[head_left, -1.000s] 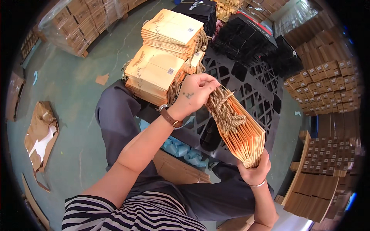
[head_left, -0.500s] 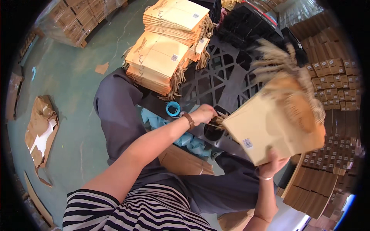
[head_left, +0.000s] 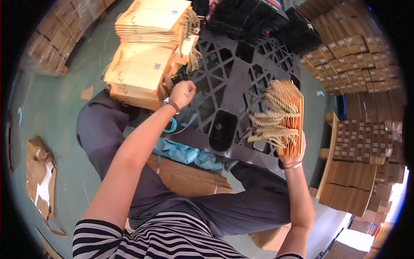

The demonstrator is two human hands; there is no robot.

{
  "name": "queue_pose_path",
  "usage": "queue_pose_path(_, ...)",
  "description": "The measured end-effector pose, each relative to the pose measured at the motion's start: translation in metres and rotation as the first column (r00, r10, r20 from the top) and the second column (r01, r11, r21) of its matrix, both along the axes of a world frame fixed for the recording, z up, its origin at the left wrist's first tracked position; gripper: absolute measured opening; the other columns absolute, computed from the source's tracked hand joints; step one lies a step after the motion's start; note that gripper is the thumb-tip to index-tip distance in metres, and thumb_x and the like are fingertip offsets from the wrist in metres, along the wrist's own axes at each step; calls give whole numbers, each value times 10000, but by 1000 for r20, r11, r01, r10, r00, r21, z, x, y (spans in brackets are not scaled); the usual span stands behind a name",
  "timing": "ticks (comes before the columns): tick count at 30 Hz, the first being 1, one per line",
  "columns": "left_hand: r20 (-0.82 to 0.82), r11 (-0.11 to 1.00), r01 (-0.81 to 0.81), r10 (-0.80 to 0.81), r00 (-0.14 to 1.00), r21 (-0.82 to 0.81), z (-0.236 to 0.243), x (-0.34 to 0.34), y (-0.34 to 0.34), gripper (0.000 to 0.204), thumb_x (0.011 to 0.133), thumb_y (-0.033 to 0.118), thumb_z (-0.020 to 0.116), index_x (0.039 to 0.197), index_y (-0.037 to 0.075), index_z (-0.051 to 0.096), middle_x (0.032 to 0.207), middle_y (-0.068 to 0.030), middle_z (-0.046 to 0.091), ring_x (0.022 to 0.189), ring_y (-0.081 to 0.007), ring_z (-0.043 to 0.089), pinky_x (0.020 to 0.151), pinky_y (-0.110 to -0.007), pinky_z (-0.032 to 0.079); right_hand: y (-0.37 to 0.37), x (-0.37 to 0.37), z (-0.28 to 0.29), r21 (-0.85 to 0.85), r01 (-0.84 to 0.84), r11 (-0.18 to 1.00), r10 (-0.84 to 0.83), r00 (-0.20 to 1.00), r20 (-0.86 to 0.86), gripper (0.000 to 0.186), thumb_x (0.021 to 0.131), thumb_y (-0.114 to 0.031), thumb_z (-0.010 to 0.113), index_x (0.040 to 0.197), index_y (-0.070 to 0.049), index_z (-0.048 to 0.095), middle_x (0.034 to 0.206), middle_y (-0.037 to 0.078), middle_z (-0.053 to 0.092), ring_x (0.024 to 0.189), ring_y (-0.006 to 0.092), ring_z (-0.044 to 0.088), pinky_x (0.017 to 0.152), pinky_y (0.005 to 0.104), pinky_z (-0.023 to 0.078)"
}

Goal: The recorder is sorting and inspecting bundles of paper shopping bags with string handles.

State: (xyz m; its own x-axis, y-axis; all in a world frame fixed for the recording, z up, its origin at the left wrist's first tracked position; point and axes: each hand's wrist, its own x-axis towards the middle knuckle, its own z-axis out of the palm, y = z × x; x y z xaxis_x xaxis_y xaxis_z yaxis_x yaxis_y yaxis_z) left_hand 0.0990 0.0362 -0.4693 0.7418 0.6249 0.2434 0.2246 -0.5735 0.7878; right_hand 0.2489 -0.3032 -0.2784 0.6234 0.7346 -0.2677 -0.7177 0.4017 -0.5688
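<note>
My right hand [head_left: 298, 159] grips a bundle of orange-tan paper bags [head_left: 288, 91] from below and the right side. The bundle stands on edge over the black plastic pallet, and its twisted rope handles [head_left: 276, 125] hang out toward the left. Closed into a fist, my left hand [head_left: 184, 93] is just right of the stacked paper bags [head_left: 138, 64]; whatever its fingers may hold is hidden. Those stacks lie flat, with rope handles along their right side. Below my left wrist, partly covered, sits a light-blue roll [head_left: 171, 125].
The black pallet [head_left: 233, 82] has a dark oval opening in its near edge. Crumpled light-blue strip [head_left: 185, 154] and flat cardboard [head_left: 185, 175] lie between my legs. Black crates [head_left: 241, 21] stand behind. Stacked cartons [head_left: 345, 56] rise at right; torn cardboard [head_left: 41, 177] lies on the left floor.
My left hand has moved away from the bundle, leftward and up to beside the stacks. My right hand has turned the bundle from broad-face view to edge-on. The view has shifted right.
</note>
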Motion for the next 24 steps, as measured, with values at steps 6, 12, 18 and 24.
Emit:
queue_pose_path(6, -265, 969, 90, -28, 964, 228, -45, -9, 2, 20, 709, 69, 565, 709, 49, 570, 713, -122, 558, 667, -343, 532, 634, -396, 451, -16, -3, 8, 40, 46, 998, -45, 999, -15, 420, 917, -298, 435, 1226, -23, 510, 1126, 137, 611, 960, 266, 618, 850, 397, 515)
queue_pose_path(12, -258, 925, 137, -45, 965, 354, -61, -14, 1, 28, 708, 72, 567, 703, 49, 583, 727, -137, 565, 664, -356, 542, 628, -414, 457, -30, -5, 10, 256, -17, 967, 38, 996, -75, 587, 829, -403, 581, 1258, -20, 464, 1179, 128, 543, 937, 267, 570, 837, 387, 493)
queue_pose_path(18, -326, 916, 214, -99, 940, 340, -57, -14, 2, 58, 705, 60, 560, 734, 28, 599, 750, -145, 604, 661, -358, 559, 633, -411, 463, -46, 5, -4, 245, -87, 966, 72, 995, 66, 515, 855, -378, 497, 1251, -49, 492, 1185, 130, 572, 1004, 277, 585, 871, 428, 487)
queue_pose_path(24, -378, 943, 240, -141, 915, 230, -49, -14, 7, 148, 701, 45, 558, 828, 21, 629, 811, -145, 650, 713, -357, 593, 672, -402, 478, -11, -36, 24, 329, -53, 943, 37, 998, 54, 512, 860, -360, 461, 1262, -43, 481, 1191, 144, 576, 1025, 291, 588, 887, 438, 479)
